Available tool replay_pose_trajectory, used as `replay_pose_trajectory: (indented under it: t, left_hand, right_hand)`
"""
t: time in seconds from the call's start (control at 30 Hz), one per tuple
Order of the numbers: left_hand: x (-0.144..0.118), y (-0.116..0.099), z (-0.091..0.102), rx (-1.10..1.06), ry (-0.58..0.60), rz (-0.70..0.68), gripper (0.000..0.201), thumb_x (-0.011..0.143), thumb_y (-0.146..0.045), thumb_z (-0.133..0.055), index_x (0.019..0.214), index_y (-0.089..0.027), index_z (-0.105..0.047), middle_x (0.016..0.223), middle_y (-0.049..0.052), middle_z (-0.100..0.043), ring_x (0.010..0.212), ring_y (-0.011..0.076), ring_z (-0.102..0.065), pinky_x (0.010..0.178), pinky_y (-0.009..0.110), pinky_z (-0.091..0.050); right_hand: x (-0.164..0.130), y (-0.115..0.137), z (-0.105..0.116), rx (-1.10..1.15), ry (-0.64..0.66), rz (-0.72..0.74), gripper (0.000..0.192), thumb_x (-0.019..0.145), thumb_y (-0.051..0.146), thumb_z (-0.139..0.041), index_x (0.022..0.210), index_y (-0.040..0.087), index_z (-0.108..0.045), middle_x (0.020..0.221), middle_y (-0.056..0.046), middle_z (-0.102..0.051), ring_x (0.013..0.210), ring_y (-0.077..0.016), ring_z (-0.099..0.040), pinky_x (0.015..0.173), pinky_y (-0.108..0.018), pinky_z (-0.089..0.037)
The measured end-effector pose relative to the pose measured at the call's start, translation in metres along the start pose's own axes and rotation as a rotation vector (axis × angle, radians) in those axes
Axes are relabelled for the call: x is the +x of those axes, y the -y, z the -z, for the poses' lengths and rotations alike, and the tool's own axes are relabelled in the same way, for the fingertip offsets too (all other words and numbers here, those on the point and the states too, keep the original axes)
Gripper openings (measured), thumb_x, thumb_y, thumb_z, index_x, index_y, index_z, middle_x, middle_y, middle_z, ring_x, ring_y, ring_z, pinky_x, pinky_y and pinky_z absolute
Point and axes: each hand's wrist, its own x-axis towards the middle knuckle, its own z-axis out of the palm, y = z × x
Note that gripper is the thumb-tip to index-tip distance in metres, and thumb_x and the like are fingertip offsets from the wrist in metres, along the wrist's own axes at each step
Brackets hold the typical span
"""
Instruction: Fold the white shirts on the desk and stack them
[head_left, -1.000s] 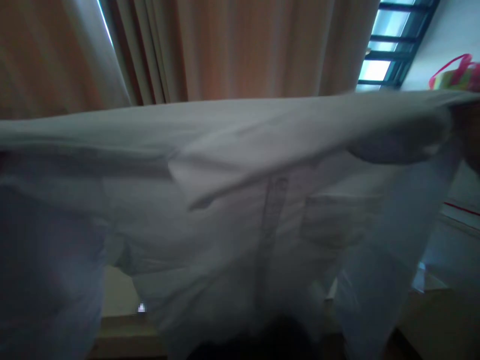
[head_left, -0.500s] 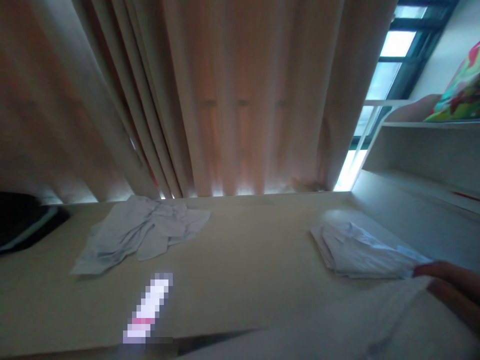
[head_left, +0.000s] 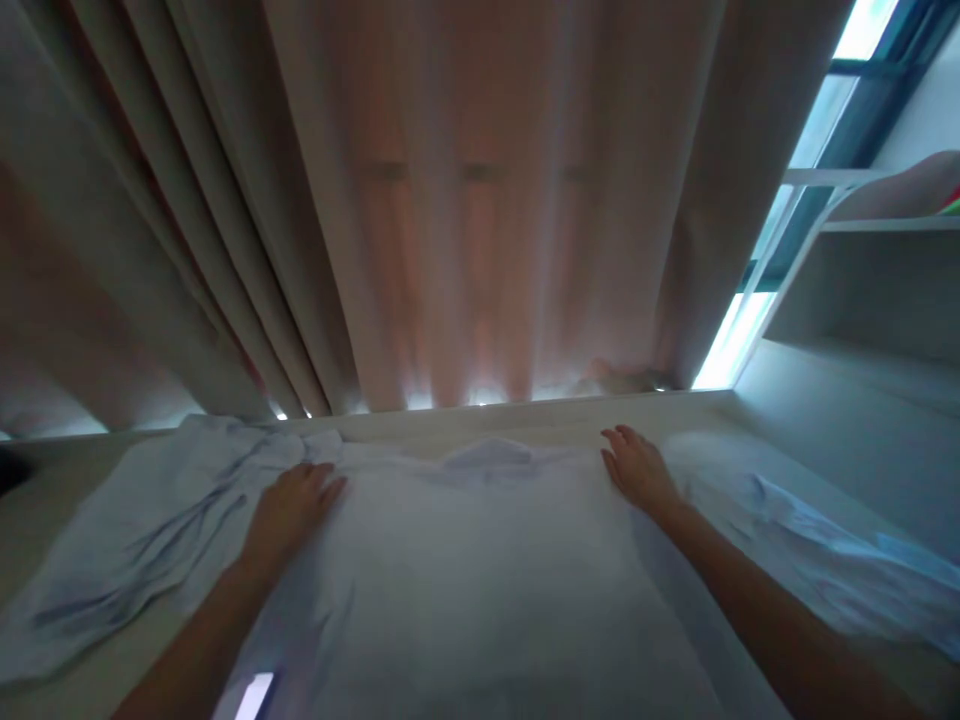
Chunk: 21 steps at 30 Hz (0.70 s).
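A white shirt (head_left: 480, 570) lies spread over the table between my hands, its collar-like top edge toward the curtain. My left hand (head_left: 296, 505) rests at its upper left corner, palm down with the fingers stretched out. At the upper right corner, my right hand (head_left: 637, 468) lies with fingers apart. Left of my left hand is a crumpled white cloth (head_left: 157, 520), touching or nearly touching the shirt. Beyond my right forearm there is a folded white garment (head_left: 817, 560), blurred. The lower part of the shirt runs out of view.
Brown curtains (head_left: 465, 220) hang behind the table (head_left: 405, 432). White shelving (head_left: 840, 400) borders the right side, beside a window (head_left: 817, 130). A bright, screen-like object (head_left: 255, 695) shows at the bottom left, and a dark item (head_left: 11, 468) at the left edge.
The white shirt, earlier low at the right with my right hand on it, is now laid flat across the table. My left hand has come into view, and my right hand has moved inward.
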Motion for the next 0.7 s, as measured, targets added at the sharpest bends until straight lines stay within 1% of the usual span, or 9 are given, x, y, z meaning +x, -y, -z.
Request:
replay_pose_trajectory:
  t: [0.1, 0.13, 0.17, 0.23, 0.3, 0.37, 0.47, 0.6, 0.7]
  left_hand:
    - [-0.015, -0.048, -0.087, -0.004, 0.061, -0.053, 0.048, 0.09, -0.041, -0.029, 0.117, -0.013, -0.057, 0.119, 0.015, -0.061, 0.11, 0.0256, -0.055, 0.093, 0.04, -0.041]
    - [-0.025, -0.062, -0.113, -0.034, 0.12, -0.114, 0.049, 0.09, -0.042, -0.028, 0.122, -0.016, -0.054, 0.125, 0.014, -0.058, 0.117, 0.0252, -0.051, 0.097, 0.041, -0.038]
    - [-0.037, -0.074, -0.136, -0.053, 0.176, -0.117, 0.051, 0.091, -0.043, -0.027, 0.127, -0.017, -0.051, 0.131, 0.014, -0.054, 0.122, 0.0253, -0.047, 0.1, 0.043, -0.035]
    - [-0.058, -0.09, -0.172, -0.057, 0.289, -0.103, 0.055, 0.09, -0.048, -0.026, 0.133, -0.019, -0.044, 0.138, 0.014, -0.046, 0.128, 0.028, -0.04, 0.104, 0.048, -0.03]
    - [-0.071, -0.092, -0.195, -0.018, 0.352, -0.094, 0.062, 0.087, -0.055, -0.029, 0.136, -0.02, -0.04, 0.143, 0.016, -0.039, 0.133, 0.0325, -0.032, 0.106, 0.053, -0.023]
    - [-0.077, -0.088, -0.205, 0.024, 0.354, -0.117, 0.066, 0.084, -0.059, -0.032, 0.138, -0.021, -0.037, 0.146, 0.017, -0.033, 0.136, 0.0347, -0.024, 0.108, 0.056, -0.016]
    - [-0.076, -0.082, -0.203, 0.054, 0.327, -0.138, 0.067, 0.083, -0.058, -0.033, 0.139, -0.021, -0.036, 0.148, 0.017, -0.029, 0.137, 0.0348, -0.022, 0.109, 0.056, -0.013]
    - [-0.092, -0.092, -0.186, 0.043, 0.299, -0.116, 0.063, 0.082, -0.05, -0.039, 0.136, -0.017, -0.041, 0.145, 0.019, -0.034, 0.135, 0.0358, -0.026, 0.109, 0.056, -0.015]
    - [-0.138, -0.106, -0.164, -0.056, 0.337, -0.133, 0.058, 0.081, -0.046, -0.038, 0.133, -0.021, -0.047, 0.142, 0.013, -0.041, 0.134, 0.0327, -0.031, 0.109, 0.054, -0.022]
  right_hand:
    - [-0.027, 0.041, -0.078, 0.139, 0.068, 0.117, 0.039, 0.09, 0.028, -0.035, 0.123, 0.016, -0.05, 0.13, -0.015, -0.051, 0.12, -0.0261, -0.045, 0.099, -0.042, -0.036]
    - [-0.04, 0.055, -0.098, 0.168, 0.124, 0.163, 0.039, 0.09, 0.03, -0.035, 0.124, 0.017, -0.05, 0.13, -0.014, -0.052, 0.121, -0.0257, -0.045, 0.1, -0.042, -0.035]
    - [-0.053, 0.066, -0.116, 0.18, 0.171, 0.191, 0.04, 0.09, 0.032, -0.035, 0.124, 0.018, -0.05, 0.13, -0.014, -0.052, 0.122, -0.0263, -0.045, 0.102, -0.044, -0.034]
    - [-0.073, 0.079, -0.142, 0.171, 0.239, 0.218, 0.043, 0.088, 0.036, -0.038, 0.125, 0.017, -0.05, 0.133, -0.016, -0.05, 0.124, -0.0294, -0.042, 0.103, -0.048, -0.032]
    - [-0.083, 0.08, -0.159, 0.157, 0.274, 0.231, 0.047, 0.088, 0.038, -0.04, 0.128, 0.015, -0.048, 0.136, -0.018, -0.046, 0.128, -0.0321, -0.038, 0.104, -0.05, -0.03]
    - [-0.084, 0.073, -0.166, 0.169, 0.292, 0.262, 0.049, 0.088, 0.039, -0.041, 0.13, 0.014, -0.046, 0.139, -0.018, -0.042, 0.131, -0.032, -0.033, 0.106, -0.051, -0.027]
    - [-0.083, 0.064, -0.162, 0.215, 0.312, 0.314, 0.051, 0.089, 0.039, -0.04, 0.133, 0.014, -0.043, 0.142, -0.017, -0.039, 0.133, -0.0293, -0.031, 0.108, -0.049, -0.026]
    - [-0.107, 0.061, -0.126, 0.267, 0.253, 0.254, 0.048, 0.089, 0.035, -0.04, 0.132, 0.016, -0.044, 0.143, -0.015, -0.039, 0.133, -0.0278, -0.032, 0.107, -0.047, -0.03]
    - [-0.158, 0.049, -0.089, 0.313, 0.138, 0.109, 0.047, 0.088, 0.036, -0.04, 0.132, 0.02, -0.045, 0.143, -0.012, -0.038, 0.133, -0.0273, -0.032, 0.107, -0.048, -0.032]
